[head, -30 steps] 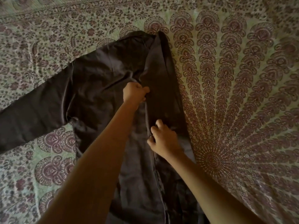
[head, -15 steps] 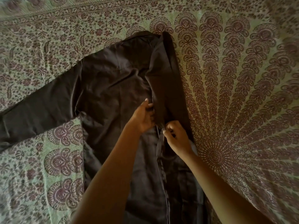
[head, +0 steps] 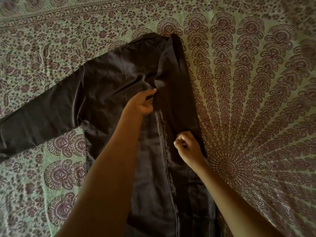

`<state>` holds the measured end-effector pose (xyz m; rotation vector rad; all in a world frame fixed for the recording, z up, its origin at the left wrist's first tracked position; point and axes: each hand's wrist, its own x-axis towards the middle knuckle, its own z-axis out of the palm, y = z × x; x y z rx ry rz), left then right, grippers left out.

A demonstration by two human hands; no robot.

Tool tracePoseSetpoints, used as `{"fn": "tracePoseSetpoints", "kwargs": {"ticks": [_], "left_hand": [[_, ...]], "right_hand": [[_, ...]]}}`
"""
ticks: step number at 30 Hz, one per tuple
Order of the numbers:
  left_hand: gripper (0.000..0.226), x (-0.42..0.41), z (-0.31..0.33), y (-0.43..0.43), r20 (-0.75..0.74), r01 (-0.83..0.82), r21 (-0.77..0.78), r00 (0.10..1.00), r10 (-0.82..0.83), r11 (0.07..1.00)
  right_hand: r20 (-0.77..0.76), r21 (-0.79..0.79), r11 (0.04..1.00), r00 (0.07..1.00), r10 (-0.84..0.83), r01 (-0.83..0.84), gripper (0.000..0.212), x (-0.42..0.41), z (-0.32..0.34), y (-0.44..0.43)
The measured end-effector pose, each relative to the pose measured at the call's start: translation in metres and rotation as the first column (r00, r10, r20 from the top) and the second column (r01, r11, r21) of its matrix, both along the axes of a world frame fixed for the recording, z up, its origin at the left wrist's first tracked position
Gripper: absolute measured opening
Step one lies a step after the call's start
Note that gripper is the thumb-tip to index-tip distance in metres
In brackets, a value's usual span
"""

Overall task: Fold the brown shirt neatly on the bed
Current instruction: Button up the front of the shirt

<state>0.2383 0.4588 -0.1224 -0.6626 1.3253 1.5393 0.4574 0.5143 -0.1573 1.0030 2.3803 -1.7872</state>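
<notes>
Brown shirt (head: 111,86) flat on bed (head: 256,82); hem cut off at frame bottom, partly hidden by forearms (head: 111,177). R. hand (head: 189,147) clenched on folded-in side panel (head: 177,100); cloth pinch not discernible. L. hand (head: 144,104) grips fold edge, fingertips hidden under fabric. Sleeve (head: 42,120) extends left; collar (head: 153,41) farthest.

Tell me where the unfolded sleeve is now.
Head view: the sleeve lies spread at far left on the bedspread, left of the left hand gripping the brown shirt.
</notes>
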Motion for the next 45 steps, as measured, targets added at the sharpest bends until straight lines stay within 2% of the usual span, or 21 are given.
{"fn": "tracePoseSetpoints", "kwargs": {"ticks": [4, 8, 11, 15, 17, 18, 20, 22, 24, 25, 27, 29, 31, 32, 33, 34, 35, 37, 39, 41, 45], "left_hand": [[0.017, -0.005, -0.002, 0.003, -0.001, 0.232, -0.023, 0.973, -0.232, 0.973], [0.031, -0.006, -0.005, -0.002, 0.038, 0.312, -0.060, 0.950, -0.310, 0.948], [0.031, -0.005, 0.001, -0.001, 0.008, 0.232, -0.054, 0.973, -0.232, 0.971], [0.015, -0.009, -0.003, -0.005, -0.101, -0.043, -0.103, 0.994, 0.033, 0.994], [0.037, -0.007, -0.017, -0.011, -0.186, -0.212, -0.158, 0.966, 0.182, 0.964], [0.039, -0.005, -0.026, -0.014, -0.217, -0.263, -0.179, 0.950, 0.223, 0.948], [0.039, 0.002, -0.032, -0.018, -0.209, -0.196, -0.174, 0.965, 0.159, 0.965], [0.041, 0.006, -0.024, -0.019, -0.189, -0.109, -0.145, 0.979, 0.080, 0.983], [0.039, 0.005, -0.024, -0.022, -0.243, -0.149, -0.150, 0.964, 0.109, 0.977], [0.040, 0.004, -0.023, -0.024, -0.304, -0.160, -0.183, 0.948, 0.099, 0.970], [0.041, 0.007, -0.023, -0.029, -0.440, -0.065, -0.259, 0.896, -0.058, 0.964], [0.043, 0.010, -0.024, -0.035, -0.554, 0.053, -0.409, 0.779, -0.294, 0.911], [0.046, 0.011, -0.025, -0.041, -0.614, 0.070, -0.607, 0.591, -0.523, 0.792], [0.047, 0.011, -0.025, -0.042, -0.624, 0.054, -0.661, 0.514, -0.588, 0.748], [0.046, 0.010, -0.024, -0.042, -0.621, 0.041, -0.684, 0.489, -0.612, 0.728], [0.044, 0.010, -0.024, -0.041, -0.619, 0.030, -0.684, 0.504, -0.602, 0.729], [0.041, 0.009, -0.025, -0.040, -0.610, 0.015, -0.662, 0.570, -0.551, 0.749], [0.032, 0.005, -0.024, -0.036, -0.555, -0.040, -0.545, 0.766, -0.324, 0.837], [0.023, 0.000, -0.022, -0.034, -0.453, -0.089, -0.420, 0.883, -0.123, 0.903], [0.020, -0.003, -0.021, -0.035, -0.421, -0.063, -0.411, 0.898, -0.128, 0.910], [0.020, -0.005, -0.022, -0.035, -0.480, -0.039, -0.572, 0.826, -0.296, 0.819]], "right_hand": [[0.022, 0.005, 1.000, 1.000, 0.007, -0.007, 0.031, -0.001, -0.002, 0.001], [0.018, 0.024, 0.999, 1.000, 0.021, -0.022, 0.022, -0.002, -0.002, 0.001], [0.012, 0.029, 1.000, 1.000, 0.012, -0.013, 0.029, -0.002, -0.003, 0.000], [0.021, 0.039, 0.999, 1.000, 0.016, -0.017, 0.029, -0.003, -0.004, 0.000], [0.019, 0.055, 0.998, 1.000, 0.010, -0.011, 0.031, -0.003, -0.005, -0.001], [0.018, 0.059, 0.998, 1.000, 0.009, -0.010, 0.030, -0.003, -0.005, -0.001], [0.024, 0.076, 0.997, 1.000, 0.016, -0.017, 0.030, -0.004, -0.001, -0.001], [0.018, 0.164, 0.985, 0.998, 0.056, -0.059, 0.020, -0.005, 0.005, 0.001], [0.066, 0.446, 0.886, 0.992, 0.109, -0.126, 0.005, 0.001, 0.006, 0.005], [0.114, 0.591, 0.795, 0.990, 0.087, -0.138, 0.008, 0.007, 0.005, 0.007], [0.204, 0.727, 0.673, 0.979, -0.028, -0.133, 0.025, 0.021, 0.001, 0.005], [0.223, 0.762, 0.636, 0.971, -0.081, -0.122, 0.035, 0.033, -0.001, 0.001], [0.207, 0.762, 0.641, 0.973, -0.104, -0.094, 0.041, 0.040, -0.005, -0.001], [0.196, 0.755, 0.651, 0.973, -0.118, -0.073, 0.043, 0.040, -0.005, -0.001], [0.190, 0.745, 0.665, 0.973, -0.129, -0.057, 0.043, 0.040, -0.005, 0.000], [0.177, 0.732, 0.681, 0.975, -0.138, -0.037, 0.043, 0.040, -0.005, 0.001], [0.158, 0.708, 0.706, 0.976, -0.148, -0.007, 0.040, 0.040, -0.004, 0.001], [0.113, 0.635, 0.770, 0.980, -0.165, 0.057, 0.035, 0.041, 0.000, 0.004], [0.071, 0.577, 0.811, 0.983, -0.168, 0.097, 0.031, 0.046, 0.000, 0.009], [0.019, 0.536, 0.837, 0.989, -0.144, 0.112, 0.029, 0.053, -0.001, 0.014], [0.013, 0.572, 0.820, 1.000, -0.025, 0.013, 0.033, 0.071, 0.000, 0.024]]}}
